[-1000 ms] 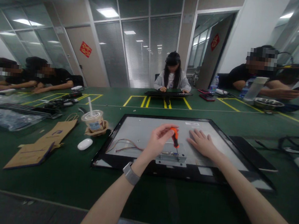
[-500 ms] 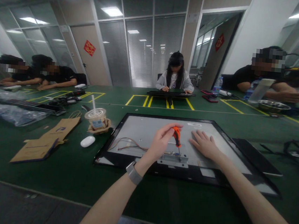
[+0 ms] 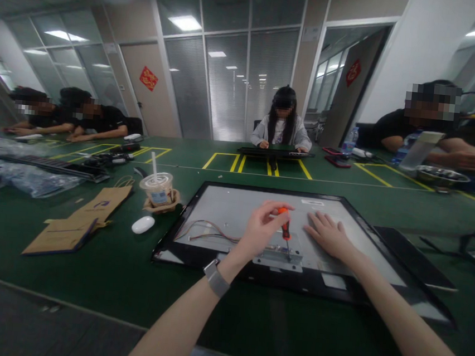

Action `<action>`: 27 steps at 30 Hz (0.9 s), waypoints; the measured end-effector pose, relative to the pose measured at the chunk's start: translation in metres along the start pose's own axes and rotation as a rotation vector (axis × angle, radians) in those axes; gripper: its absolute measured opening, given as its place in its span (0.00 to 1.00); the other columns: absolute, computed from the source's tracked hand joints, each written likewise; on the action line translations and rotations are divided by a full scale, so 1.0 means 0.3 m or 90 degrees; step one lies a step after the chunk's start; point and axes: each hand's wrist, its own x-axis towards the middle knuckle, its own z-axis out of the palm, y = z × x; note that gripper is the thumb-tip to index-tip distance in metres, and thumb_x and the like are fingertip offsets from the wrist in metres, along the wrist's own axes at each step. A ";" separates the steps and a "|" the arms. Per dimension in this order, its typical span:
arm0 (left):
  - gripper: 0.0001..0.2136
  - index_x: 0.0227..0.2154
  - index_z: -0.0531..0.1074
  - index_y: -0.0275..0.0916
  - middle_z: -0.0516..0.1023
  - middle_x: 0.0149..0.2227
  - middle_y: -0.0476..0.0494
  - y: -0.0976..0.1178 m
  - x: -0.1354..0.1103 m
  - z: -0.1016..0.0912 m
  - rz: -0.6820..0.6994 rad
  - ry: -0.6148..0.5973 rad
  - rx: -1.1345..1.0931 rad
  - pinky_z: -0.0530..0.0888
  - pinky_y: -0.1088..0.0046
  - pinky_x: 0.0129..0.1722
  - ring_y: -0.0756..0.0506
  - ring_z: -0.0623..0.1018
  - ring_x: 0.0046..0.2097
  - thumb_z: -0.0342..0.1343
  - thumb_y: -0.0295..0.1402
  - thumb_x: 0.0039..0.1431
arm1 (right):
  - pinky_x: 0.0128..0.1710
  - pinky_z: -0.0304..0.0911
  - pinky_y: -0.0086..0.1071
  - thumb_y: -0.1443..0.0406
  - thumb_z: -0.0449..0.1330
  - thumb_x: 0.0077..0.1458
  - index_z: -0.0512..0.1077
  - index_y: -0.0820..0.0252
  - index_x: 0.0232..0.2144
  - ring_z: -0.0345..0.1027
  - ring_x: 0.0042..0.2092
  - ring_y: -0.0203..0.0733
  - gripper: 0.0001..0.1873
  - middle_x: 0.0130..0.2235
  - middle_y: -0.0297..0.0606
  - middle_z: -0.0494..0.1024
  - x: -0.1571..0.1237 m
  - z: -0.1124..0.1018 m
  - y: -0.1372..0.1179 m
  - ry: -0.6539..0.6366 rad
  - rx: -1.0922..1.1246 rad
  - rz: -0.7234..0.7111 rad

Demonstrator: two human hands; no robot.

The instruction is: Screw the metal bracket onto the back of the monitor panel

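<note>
Screwdriver (image 3: pixel 286 228) at a metal bracket (image 3: pixel 278 261) on a framed panel (image 3: pixel 213 206)

The panel, pale grey within a black frame, lay flat on the green surface (image 3: pixel 103 299), directly before the person. The left hand (image 3: pixel 263 228), with a watch (image 3: pixel 216 279) at its wrist, pinched the orange-and-black handle of the screwdriver between thumb and fingers. The tool stood nearly upright, leaning slightly left at the top; its shaft ran down to the right part of the bracket, near the panel's near edge. Whether the tip sat in a screw could not be told. The right hand (image 3: pixel 329 235) rested palm down on the panel, right of the screwdriver, its fingers spread and holding nothing. Thin cables (image 3: pixel 211 227) crossed the panel to the left of the left hand.

Left of the panel were a lidded cup (image 3: pixel 156 188) with a straw, set in a brown carrier (image 3: pixel 165 206); a white oval object (image 3: pixel 143 225), just nearer; and, farther left, a brown paper bag (image 3: pixel 80 219). A black slab (image 3: pixel 415 256) lay beside the panel's right edge. At the far side, a co-worker (image 3: pixel 282 123) in a grey jacket sat behind a dark flat object (image 3: pixel 273 153); a metal bowl (image 3: pixel 443 178) stood at far right.
</note>
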 end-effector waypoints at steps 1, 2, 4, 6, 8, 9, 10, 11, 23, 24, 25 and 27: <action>0.09 0.38 0.76 0.40 0.70 0.38 0.45 0.006 -0.002 0.001 0.006 -0.004 0.008 0.71 0.73 0.39 0.50 0.71 0.37 0.55 0.37 0.59 | 0.58 0.46 0.60 0.50 0.36 0.60 0.54 0.60 0.63 0.45 0.65 0.59 0.35 0.66 0.48 0.52 0.000 -0.001 -0.001 -0.001 0.000 0.001; 0.10 0.38 0.76 0.40 0.70 0.41 0.44 0.012 -0.004 0.002 0.010 -0.014 0.010 0.71 0.71 0.41 0.49 0.71 0.40 0.52 0.36 0.61 | 0.58 0.46 0.60 0.50 0.35 0.60 0.54 0.60 0.63 0.45 0.65 0.59 0.35 0.66 0.48 0.52 -0.001 -0.003 -0.001 -0.003 -0.001 0.001; 0.12 0.39 0.76 0.40 0.71 0.47 0.41 0.021 -0.007 0.002 0.015 -0.040 0.003 0.70 0.68 0.46 0.46 0.72 0.45 0.48 0.35 0.63 | 0.58 0.46 0.60 0.50 0.35 0.60 0.53 0.59 0.63 0.44 0.65 0.59 0.35 0.66 0.48 0.52 -0.004 -0.008 -0.003 -0.006 -0.001 0.000; 0.12 0.40 0.75 0.39 0.72 0.50 0.40 0.025 -0.007 0.000 0.012 -0.064 -0.017 0.70 0.66 0.48 0.44 0.72 0.48 0.47 0.34 0.64 | 0.57 0.46 0.60 0.51 0.35 0.60 0.53 0.59 0.63 0.45 0.65 0.59 0.34 0.66 0.48 0.52 -0.006 -0.012 -0.005 -0.006 -0.003 -0.004; 0.12 0.43 0.74 0.39 0.74 0.49 0.39 0.023 -0.005 -0.003 -0.003 -0.098 -0.047 0.70 0.65 0.48 0.44 0.74 0.47 0.47 0.34 0.64 | 0.57 0.47 0.61 0.52 0.36 0.60 0.53 0.59 0.63 0.46 0.64 0.59 0.34 0.66 0.49 0.53 -0.009 -0.014 -0.007 -0.001 -0.004 -0.005; 0.12 0.44 0.73 0.39 0.75 0.47 0.39 0.021 -0.004 -0.004 -0.014 -0.118 -0.064 0.71 0.65 0.48 0.45 0.76 0.45 0.47 0.34 0.64 | 0.57 0.47 0.61 0.52 0.36 0.60 0.54 0.59 0.63 0.46 0.64 0.59 0.34 0.66 0.49 0.53 -0.010 -0.014 -0.008 0.004 -0.006 -0.005; 0.13 0.46 0.73 0.39 0.76 0.45 0.39 0.018 -0.003 -0.006 -0.026 -0.137 -0.080 0.71 0.65 0.46 0.45 0.76 0.43 0.48 0.35 0.64 | 0.57 0.47 0.61 0.52 0.36 0.60 0.54 0.60 0.63 0.46 0.64 0.60 0.34 0.66 0.50 0.53 -0.010 -0.014 -0.008 0.008 -0.007 -0.006; 0.13 0.46 0.73 0.39 0.77 0.43 0.39 0.016 -0.003 -0.007 -0.037 -0.151 -0.090 0.72 0.65 0.45 0.45 0.77 0.42 0.49 0.35 0.63 | 0.56 0.47 0.61 0.52 0.36 0.60 0.54 0.60 0.63 0.46 0.64 0.60 0.34 0.66 0.50 0.53 -0.011 -0.013 -0.008 0.010 -0.010 -0.009; 0.12 0.38 0.74 0.37 0.71 0.31 0.49 0.007 -0.005 0.007 -0.057 -0.092 -0.084 0.71 0.76 0.34 0.53 0.71 0.32 0.62 0.35 0.51 | 0.57 0.45 0.61 0.51 0.36 0.60 0.55 0.59 0.63 0.45 0.65 0.59 0.34 0.66 0.49 0.53 -0.001 -0.006 -0.004 -0.007 0.001 0.006; 0.12 0.37 0.74 0.37 0.71 0.32 0.48 0.003 -0.004 0.007 -0.052 -0.074 -0.084 0.71 0.75 0.34 0.53 0.72 0.32 0.63 0.35 0.51 | 0.58 0.45 0.61 0.51 0.36 0.60 0.55 0.59 0.63 0.45 0.65 0.59 0.34 0.66 0.48 0.53 -0.001 -0.006 -0.004 -0.007 0.001 0.007; 0.12 0.37 0.74 0.37 0.72 0.32 0.48 -0.002 -0.002 0.006 -0.045 -0.054 -0.082 0.71 0.75 0.35 0.52 0.72 0.33 0.63 0.35 0.50 | 0.58 0.45 0.60 0.51 0.36 0.60 0.55 0.60 0.63 0.45 0.65 0.59 0.35 0.66 0.48 0.52 -0.001 -0.006 -0.004 -0.006 0.001 0.007; 0.12 0.36 0.74 0.36 0.73 0.33 0.47 -0.011 0.001 0.003 -0.033 -0.015 -0.072 0.72 0.73 0.36 0.52 0.73 0.34 0.63 0.36 0.50 | 0.58 0.45 0.60 0.50 0.36 0.60 0.55 0.60 0.63 0.45 0.65 0.59 0.35 0.66 0.48 0.52 -0.002 -0.006 -0.004 -0.003 0.001 0.006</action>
